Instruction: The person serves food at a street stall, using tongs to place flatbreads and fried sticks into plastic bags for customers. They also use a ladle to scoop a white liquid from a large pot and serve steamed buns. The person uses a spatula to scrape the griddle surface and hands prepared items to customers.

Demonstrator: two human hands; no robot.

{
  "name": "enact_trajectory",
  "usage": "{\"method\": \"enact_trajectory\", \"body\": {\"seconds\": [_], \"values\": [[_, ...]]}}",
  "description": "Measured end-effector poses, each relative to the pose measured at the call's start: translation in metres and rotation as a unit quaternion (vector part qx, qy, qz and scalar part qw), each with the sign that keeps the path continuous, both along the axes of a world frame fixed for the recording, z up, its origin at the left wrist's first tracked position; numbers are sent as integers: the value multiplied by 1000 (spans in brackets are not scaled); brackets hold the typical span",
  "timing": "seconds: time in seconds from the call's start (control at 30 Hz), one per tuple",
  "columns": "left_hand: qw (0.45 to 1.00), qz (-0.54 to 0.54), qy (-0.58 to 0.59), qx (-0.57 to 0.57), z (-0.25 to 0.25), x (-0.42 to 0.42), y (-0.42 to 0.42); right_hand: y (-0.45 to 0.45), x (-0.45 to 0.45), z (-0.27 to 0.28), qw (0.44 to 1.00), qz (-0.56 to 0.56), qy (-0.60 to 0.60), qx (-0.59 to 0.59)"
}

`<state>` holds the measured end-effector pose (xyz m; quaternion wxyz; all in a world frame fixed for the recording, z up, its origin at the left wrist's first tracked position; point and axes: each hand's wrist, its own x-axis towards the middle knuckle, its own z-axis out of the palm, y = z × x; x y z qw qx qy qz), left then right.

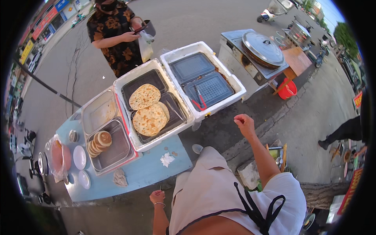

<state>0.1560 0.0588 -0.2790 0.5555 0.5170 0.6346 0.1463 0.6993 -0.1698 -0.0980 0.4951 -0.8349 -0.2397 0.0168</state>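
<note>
My left hand (pixel 157 196), with a bracelet at the wrist, hangs low beside my apron, its fingers curled; whether it holds anything is unclear. My right hand (pixel 244 122) is raised in the air, fingers bent together, with nothing visible in it, near the corner of a white foam box (pixel 241 91). That box has dark plastic trays (pixel 208 89) and red-handled tongs (pixel 201 101). Beside it, another foam box (pixel 188 122) holds large round flatbreads (pixel 149 119) and metal tongs (pixel 176 111). Further left, a metal tray (pixel 123 155) holds several small round breads (pixel 104 138).
A blue table (pixel 141 182) bears white dishes (pixel 79 157), a bagged pink container (pixel 60 155), a cloth (pixel 119 177) and crumpled tissue (pixel 167 159). A person (pixel 117 38) stands across the boxes. At right are a lidded griddle (pixel 263 48), wooden board (pixel 296 61) and red bucket (pixel 287 89).
</note>
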Motion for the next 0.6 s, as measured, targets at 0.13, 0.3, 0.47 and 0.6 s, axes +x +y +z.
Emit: {"method": "enact_trajectory", "body": {"seconds": [0.13,0.3,0.47,0.6], "values": [[983,-178,15,-34,2,20,53,-163,-97,44,970,-239,49,17],[912,-337,55,-228,-26,72,61,-319,-220,134,869,-463,-58,164],[841,-498,79,-198,-11,143,26,-470,-333,206,697,-644,-207,237],[800,-566,65,-190,3,185,-21,-595,-376,254,563,-702,-382,211]]}}
